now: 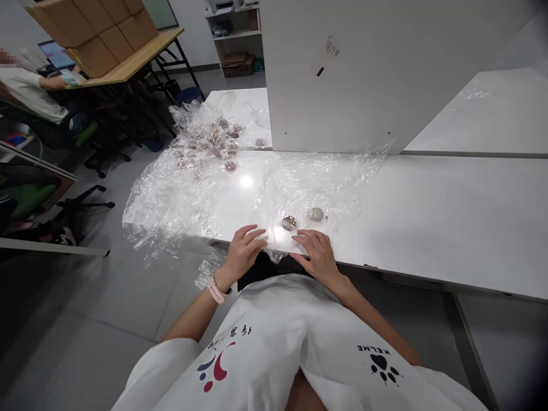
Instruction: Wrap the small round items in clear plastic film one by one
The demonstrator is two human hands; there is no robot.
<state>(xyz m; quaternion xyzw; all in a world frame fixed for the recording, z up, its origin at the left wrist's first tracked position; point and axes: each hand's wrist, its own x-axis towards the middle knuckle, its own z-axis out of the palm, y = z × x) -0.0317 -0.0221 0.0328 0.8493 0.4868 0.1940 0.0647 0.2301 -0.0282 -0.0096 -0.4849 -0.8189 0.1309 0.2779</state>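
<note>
Nearest to us is our white shirt (pixel 295 325), printed with a red and blue mark on one side and a black paw on the other. Our forearms reach forward to the near edge of a white table (pixel 449 211). A pink watch strap (pixel 215 290) circles our left wrist.

Our left hand (pixel 245 251) has its fingers bent and spread, the fingertips at the near edge of a clear plastic sheet (pixel 329 182). Our right hand (pixel 317 255) is curled, fingertips over the same edge and thumb below them; we cannot tell whether either hand grips the plastic.

Just beyond our fingers, two small round things lie on the table within the spread of the sheet, side by side and apart: a shiny brownish disc (pixel 289 222), nearer our right hand's fingertips, and a paler disc (pixel 315 214) to its right.

To the left, a crumpled heap of plastic (pixel 162 188) spills over the table's edge, with many small packets (pixel 220 137) bunched toward its far side. Behind the sheet stands a tall white panel (pixel 342 80) with a label on it.

Farther off, at the left, we see a seated co-worker (pixel 32 91) beside a wooden table (pixel 132 63) stacked with cardboard boxes (pixel 98 34). A shelf (pixel 237 33) stands against the back wall.
</note>
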